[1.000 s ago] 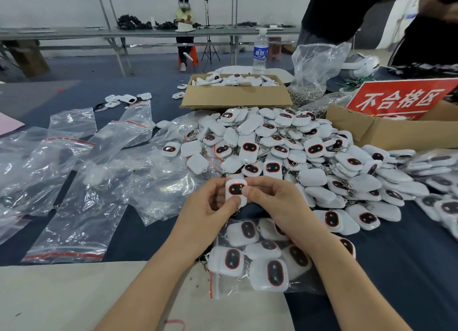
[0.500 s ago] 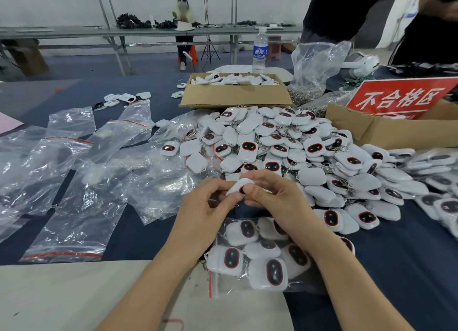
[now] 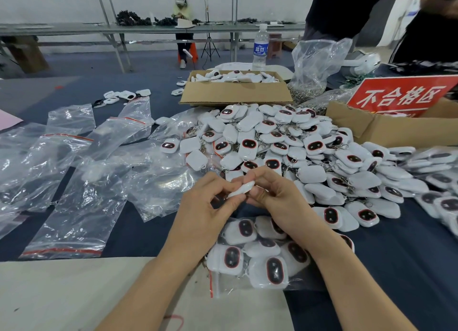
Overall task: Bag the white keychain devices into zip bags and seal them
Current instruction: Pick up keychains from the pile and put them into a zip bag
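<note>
At frame centre, over the dark-blue table (image 3: 396, 268), both hands meet on one white keychain device (image 3: 241, 189).

- Left hand (image 3: 205, 207): thumb and forefinger curled in, pinching the device's left end; other fingers loosely bent.
- Right hand (image 3: 277, 202): fingers curled, pinching the device's right end.
- The device is seen edge-on and tilted, right end higher, screen face not visible. It is held clear of the table.
- Part-filled zip bag (image 3: 230, 288) at 6 o'clock from the hands: lies flat, partly under the right wrist, with several devices inside, dark screens up. Its red zip strip is on the 9 o'clock side. Can't tell if the mouth is sealed.
- Loose pile of devices (image 3: 285, 142) from 12 to 3 o'clock of the hands, right behind the fingertips. Mixed face-up and face-down.
- Empty zip bags (image 3: 74, 207) spread at 9 to 10 o'clock, overlapping.
- Cardboard box (image 3: 235, 94) at 12 o'clock beyond the pile, with more devices inside. Water bottle (image 3: 260, 48) stands upright behind it.
- Clear bag of metal rings (image 3: 314, 65) at 1 o'clock.
- Red sign (image 3: 401, 96) at 2 o'clock, standing in a second box (image 3: 371, 130).
- Filled bags (image 3: 441, 182) at 3 o'clock, frame edge.
- Beige sheet (image 3: 74, 293) at 7 o'clock, under the left forearm.
</note>
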`<act>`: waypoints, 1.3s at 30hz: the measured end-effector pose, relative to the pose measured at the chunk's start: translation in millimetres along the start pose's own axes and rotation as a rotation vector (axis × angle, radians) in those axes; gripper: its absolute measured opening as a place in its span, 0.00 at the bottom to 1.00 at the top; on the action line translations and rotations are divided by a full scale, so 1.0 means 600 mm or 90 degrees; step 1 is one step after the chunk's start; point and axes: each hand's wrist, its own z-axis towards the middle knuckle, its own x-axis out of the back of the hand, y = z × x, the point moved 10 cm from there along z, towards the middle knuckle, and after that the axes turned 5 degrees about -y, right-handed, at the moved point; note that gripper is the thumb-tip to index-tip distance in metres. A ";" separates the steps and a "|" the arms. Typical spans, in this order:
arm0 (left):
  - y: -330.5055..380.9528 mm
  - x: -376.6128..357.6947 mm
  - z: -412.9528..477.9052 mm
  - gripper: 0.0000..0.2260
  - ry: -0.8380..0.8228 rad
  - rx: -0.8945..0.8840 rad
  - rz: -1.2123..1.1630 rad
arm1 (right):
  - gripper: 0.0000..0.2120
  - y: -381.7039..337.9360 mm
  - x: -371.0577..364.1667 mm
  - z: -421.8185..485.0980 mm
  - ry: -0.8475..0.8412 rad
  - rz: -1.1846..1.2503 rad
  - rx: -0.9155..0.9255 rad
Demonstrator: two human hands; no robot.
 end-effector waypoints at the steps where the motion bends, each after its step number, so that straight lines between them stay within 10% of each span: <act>1: -0.002 0.000 0.001 0.08 0.001 0.009 -0.007 | 0.13 -0.001 0.000 0.000 0.001 0.004 0.001; 9: -0.046 -0.019 0.003 0.18 -0.048 0.169 -0.135 | 0.12 -0.004 0.005 -0.002 0.007 0.047 0.015; 39: -0.050 -0.006 0.001 0.16 0.012 0.157 -0.148 | 0.21 0.011 0.006 0.005 0.082 0.051 -0.034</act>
